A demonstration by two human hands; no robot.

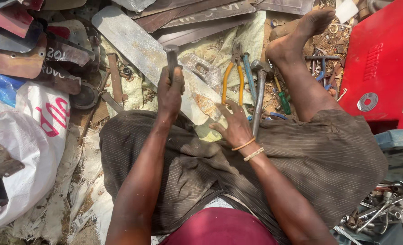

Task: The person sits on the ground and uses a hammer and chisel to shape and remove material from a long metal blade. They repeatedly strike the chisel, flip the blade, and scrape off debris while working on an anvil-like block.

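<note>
Seated work over a scrap-metal strip, seen from above. One long grey metal strip [151, 54] lies slantwise from the far left toward your lap, its near end rusted and resting just beside your right hand [234, 127]. Your left hand [170, 93] is raised above the strip, fist wrapped tight around the dark handle of one tool [171, 56] that points away from you; its head cannot be told from this view. Your right hand lies flat with fingers spread wide, palm down, pressing on the near end of the strip and holding nothing; two bangles [248, 149] circle its wrist. Right of the strip you have one pair of orange-handled pliers [232, 75], one pair with blue handles [249, 77], one hammer [259, 90] with a metal shaft standing near your right fingertips, and one green-handled screwdriver [283, 100]. Your one bare foot [297, 38] reaches to the far right, beside one red case [383, 59]. One white sack [27, 149] sits at the near left, with a stack of rusty plates [24, 41] beyond it.
</note>
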